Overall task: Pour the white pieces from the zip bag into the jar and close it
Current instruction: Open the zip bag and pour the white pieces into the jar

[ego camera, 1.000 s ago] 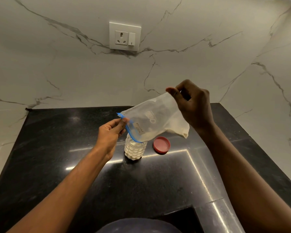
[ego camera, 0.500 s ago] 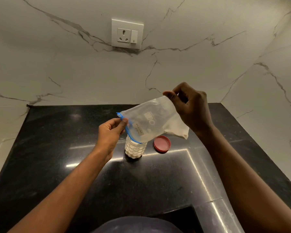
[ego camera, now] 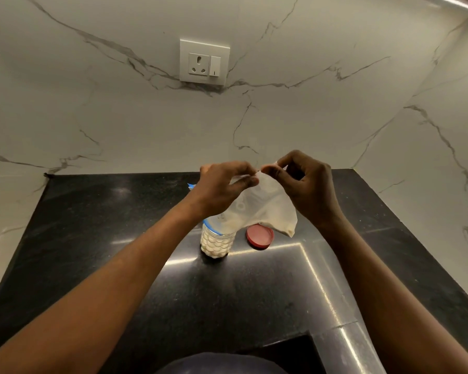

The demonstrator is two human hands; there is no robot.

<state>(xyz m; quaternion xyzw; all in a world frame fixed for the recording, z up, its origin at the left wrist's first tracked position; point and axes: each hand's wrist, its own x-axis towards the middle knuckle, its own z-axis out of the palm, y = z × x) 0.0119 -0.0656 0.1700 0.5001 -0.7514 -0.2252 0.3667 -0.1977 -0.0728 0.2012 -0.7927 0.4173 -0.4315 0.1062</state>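
Change: the left hand (ego camera: 222, 190) has left the blue zip edge and risen to the top of the bag (ego camera: 257, 209), where it now meets the right hand (ego camera: 305, 184); the bag, slanted before, now hangs nearly upright.
Left hand: centre of the frame, just above mid-height; its grip is pinched on the raised bottom edge of the bag.
Right hand: just right of the left hand, fingertips almost touching it; its grip is pinched on the same raised edge.
Bag: clear plastic, held upside down between the two hands, centre of the frame; a loose corner droops at its lower right.
Zip edge: blue strip (ego camera: 212, 229) at the bag's low end, lying at the jar mouth; a second bit of blue shows left of the left wrist.
Jar (ego camera: 217, 242): clear, upright on the surface, directly under the bag, just below frame centre.
Pieces (ego camera: 216, 245): white, round, filling the visible part of the jar; whether any are left in the bag cannot be told.
Lid (ego camera: 260, 236): red, lying flat on the surface just right of the jar, apart from it, partly behind the bag's drooping corner.
Surface (ego camera: 119, 238): black, glossy, filling the lower half of the frame.
Wall: white marble with grey veins; socket plate (ego camera: 204, 62) at upper centre.
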